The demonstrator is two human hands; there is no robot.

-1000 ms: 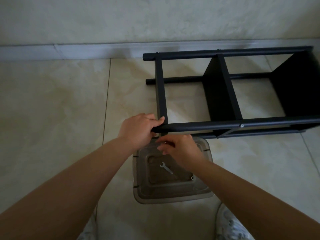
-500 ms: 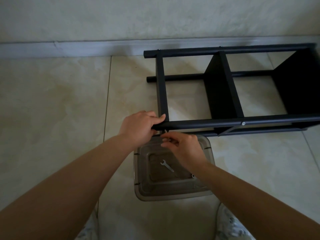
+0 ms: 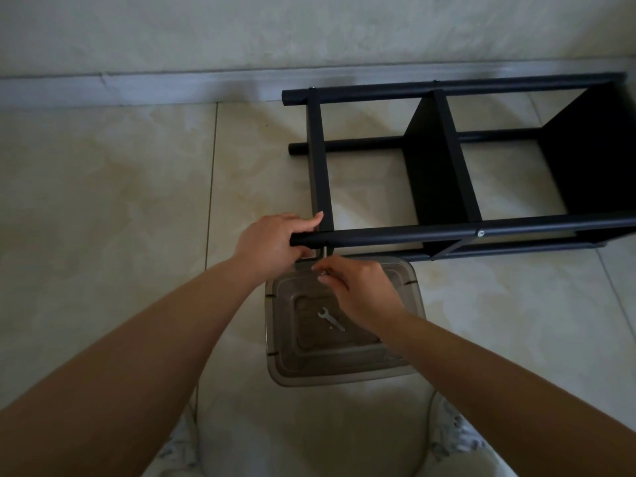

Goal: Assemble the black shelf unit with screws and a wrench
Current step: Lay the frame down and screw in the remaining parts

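- Landmark: the black shelf unit [image 3: 447, 166] lies on its side on the tiled floor [image 3: 103, 218], close to the wall; all positions below are given relative to it.
- Left hand [image 3: 272, 244]: at the unit's near-left corner, fingers curled round the left end of the near rail [image 3: 395, 234], thumb up against the upright bar.
- Screw [image 3: 324, 252]: a short pale shaft hangs from the underside of the near rail, just right of the left hand. Its long axis runs crosswise to the rail, pointing into it; the head end is towards the person.
- Right hand [image 3: 361, 294]: just in front of the near rail, fingertips pinched at the screw's lower end. It is the nearer hand to the screw, probably turning it in by hand.
- The rail's long axis runs left to right across the view.
- Wrench [image 3: 331, 319]: lying flat in a clear plastic box [image 3: 285, 359] on the floor in front of the unit, beneath the right hand, untouched; handle angled towards the near right.
- A fitted screw head [image 3: 480, 232] shows further right on the same rail.
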